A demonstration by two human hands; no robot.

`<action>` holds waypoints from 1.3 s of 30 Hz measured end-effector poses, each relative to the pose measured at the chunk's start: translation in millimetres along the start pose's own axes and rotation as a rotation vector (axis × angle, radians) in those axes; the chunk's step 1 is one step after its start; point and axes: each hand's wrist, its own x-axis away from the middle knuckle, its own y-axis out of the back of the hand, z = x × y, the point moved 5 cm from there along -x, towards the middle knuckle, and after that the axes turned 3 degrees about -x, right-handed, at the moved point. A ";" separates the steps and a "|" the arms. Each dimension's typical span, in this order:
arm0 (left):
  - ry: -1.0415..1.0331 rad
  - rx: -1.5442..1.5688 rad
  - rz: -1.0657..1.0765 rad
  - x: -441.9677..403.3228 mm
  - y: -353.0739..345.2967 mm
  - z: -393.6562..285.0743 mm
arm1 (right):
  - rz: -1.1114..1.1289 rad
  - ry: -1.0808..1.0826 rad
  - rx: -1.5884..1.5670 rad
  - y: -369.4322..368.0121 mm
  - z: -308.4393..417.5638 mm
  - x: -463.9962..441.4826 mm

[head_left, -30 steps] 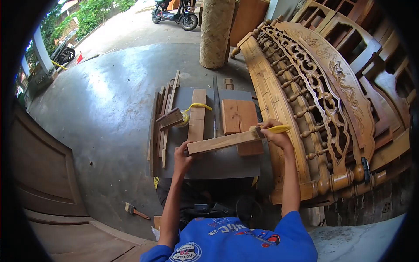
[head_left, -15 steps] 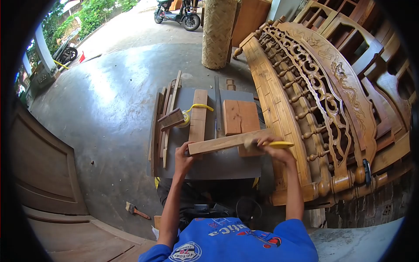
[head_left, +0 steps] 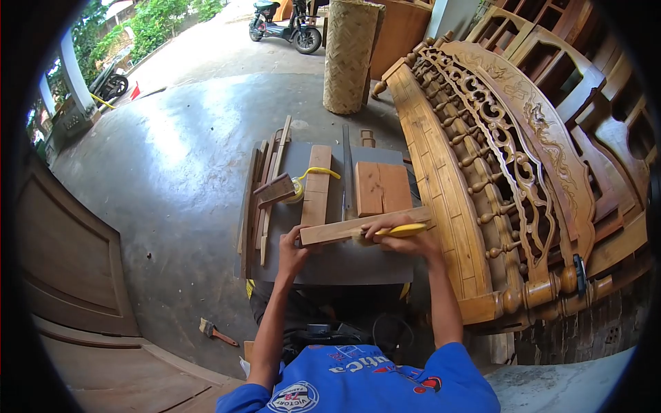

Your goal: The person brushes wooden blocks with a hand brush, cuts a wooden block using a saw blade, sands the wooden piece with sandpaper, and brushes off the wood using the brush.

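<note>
My left hand (head_left: 294, 249) grips the left end of a long wooden block (head_left: 334, 231), which slants up to the right over the near part of the work table. In my right hand (head_left: 394, 234) is a brush with a yellow handle (head_left: 405, 229). Its pale bristles are against or very close to the block's near side, around the middle; exact contact is hard to make out. Beyond the block lie a flat board (head_left: 317, 189) and a thick reddish block (head_left: 382, 187). A yellow-rimmed cup (head_left: 295, 190) stands beside a short dark wood piece (head_left: 274, 191).
Thin wood strips (head_left: 267, 196) line the left side of the grey table top (head_left: 282, 265). A long dark metal bar (head_left: 347, 165) lies near its middle. Carved furniture (head_left: 475, 165) closes in on the right. Another brush (head_left: 217, 332) rests on the floor at left.
My right hand has slid the brush leftward along the block, from near its right end to around its middle. My left hand keeps its hold. The whole view has shifted slightly.
</note>
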 end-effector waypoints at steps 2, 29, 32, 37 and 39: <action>-0.002 -0.018 -0.005 2.9 0.8 -2.1 | -0.142 -0.161 0.273 22.8 -9.5 -2.9; 0.017 -0.018 0.013 5.1 -2.7 10.5 | -0.102 -0.335 0.824 -85.3 11.4 -55.8; 0.045 0.031 0.022 2.0 -3.1 17.0 | -0.056 -0.010 0.089 -99.5 -6.1 -55.9; 0.061 0.021 -0.004 4.0 -6.2 23.0 | 0.025 -0.248 0.638 -106.9 15.4 -67.0; -0.082 -0.084 0.010 2.5 -6.5 21.3 | 0.101 0.003 0.126 -115.3 24.6 -66.1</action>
